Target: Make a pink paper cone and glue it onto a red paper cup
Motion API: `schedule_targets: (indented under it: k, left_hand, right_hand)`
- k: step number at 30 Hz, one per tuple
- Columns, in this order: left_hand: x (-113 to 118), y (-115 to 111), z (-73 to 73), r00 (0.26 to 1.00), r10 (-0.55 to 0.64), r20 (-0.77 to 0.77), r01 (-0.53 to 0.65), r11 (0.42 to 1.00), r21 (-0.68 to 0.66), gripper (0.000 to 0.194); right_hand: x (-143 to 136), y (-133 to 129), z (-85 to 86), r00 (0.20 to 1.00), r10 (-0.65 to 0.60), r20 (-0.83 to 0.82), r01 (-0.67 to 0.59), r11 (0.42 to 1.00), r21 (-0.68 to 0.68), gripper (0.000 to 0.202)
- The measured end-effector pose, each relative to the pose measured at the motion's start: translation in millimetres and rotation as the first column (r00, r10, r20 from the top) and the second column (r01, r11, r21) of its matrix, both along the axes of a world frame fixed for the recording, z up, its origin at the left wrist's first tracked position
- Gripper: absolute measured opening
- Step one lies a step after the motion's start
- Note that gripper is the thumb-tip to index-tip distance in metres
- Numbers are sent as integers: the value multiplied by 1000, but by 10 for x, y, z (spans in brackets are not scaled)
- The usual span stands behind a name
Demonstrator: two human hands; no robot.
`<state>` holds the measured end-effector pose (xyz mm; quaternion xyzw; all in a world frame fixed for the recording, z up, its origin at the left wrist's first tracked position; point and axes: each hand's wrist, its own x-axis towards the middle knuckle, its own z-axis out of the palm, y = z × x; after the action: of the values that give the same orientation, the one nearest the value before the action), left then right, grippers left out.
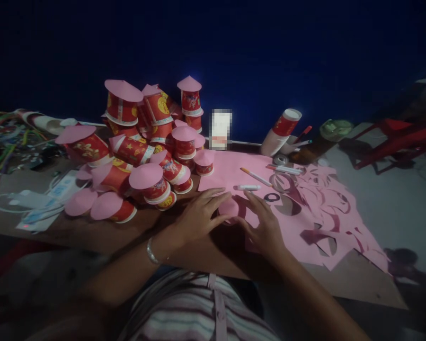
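Observation:
A small round pink paper cone (228, 207) sits low over the table in front of me, between my two hands. My left hand (200, 213), with a bracelet at its wrist, curves round the cone's left side, thumb at the lower edge and fingers near the top. From the right, my right hand (264, 225) curves round it, thumb at the lower right edge. What lies under the cone is mostly hidden. Just beyond stands a pile of red paper cups (122, 111) with pink cone tops. A white marker (248, 187) lies just past my fingertips.
Pink paper sheets and cut scraps (326, 208) cover the table's right side. On them lie a pencil-like stick (255, 176), pens (286, 169) and a dark tape ring (271, 197). Stacked cups (282, 130) lean at the back. Left is a power strip (48, 203) with cables.

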<state>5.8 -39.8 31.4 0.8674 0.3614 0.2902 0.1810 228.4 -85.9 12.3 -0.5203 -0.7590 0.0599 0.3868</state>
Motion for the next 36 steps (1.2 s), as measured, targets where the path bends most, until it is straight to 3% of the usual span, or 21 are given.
schedule_targets:
  k: [12,30,36]
  left_hand:
    - [-5,11,-15,1000,-9,15,10,999,-48,49]
    - [-31,7,-81,995,-10,97,19,995,-94,47]
    - [-39,11,-43,985,6,171,33,974,-222,44]
  right_hand:
    - [25,12,-45,1000,-11,-27,10,999,-36,66]
    - [0,23,48,999,23,-25,-24,999,-29,65]
    - [5,34,47,1000,29,-12,-29,999,-24,60]
